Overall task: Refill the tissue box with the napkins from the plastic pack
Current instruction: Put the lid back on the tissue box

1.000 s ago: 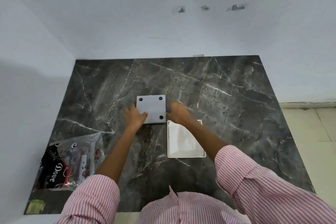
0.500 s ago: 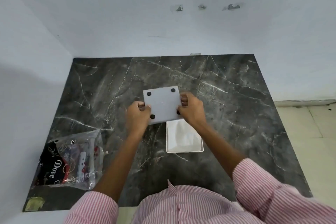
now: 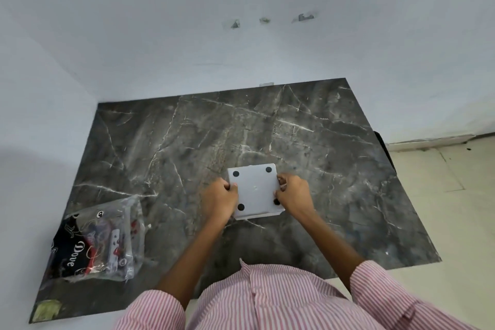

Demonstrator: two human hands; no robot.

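Both hands grip a white square tissue box [image 3: 255, 190] that is turned bottom-up, so its flat underside with four black round feet faces the camera. The left hand [image 3: 219, 199] is curled closed on the box's left edge, fingers wrapped over the rim and knuckles facing up. The right hand [image 3: 294, 195] is closed on the opposite edge in the same way, its fingers partly covering the foot at the near right corner. The box sits directly between the two hands; whether it rests on the dark marble tabletop [image 3: 187, 142] or is held just above it is hard to judge from this angle. A thin white edge shows along the box's near side, between the wrists, and it may belong to a second white piece under the box.

Well to the left of the left hand and nearer the person, at the table's near left part, lies a clear plastic pack [image 3: 101, 238] with black, red and white printed contents; the word "Dove" can be read on it. Neither hand touches it. Farther out beyond it, at the table's near left corner, is a small yellowish scrap [image 3: 48, 312].

Both forearms are bare, with pink-and-white striped sleeves [image 3: 388, 292] pushed up behind them
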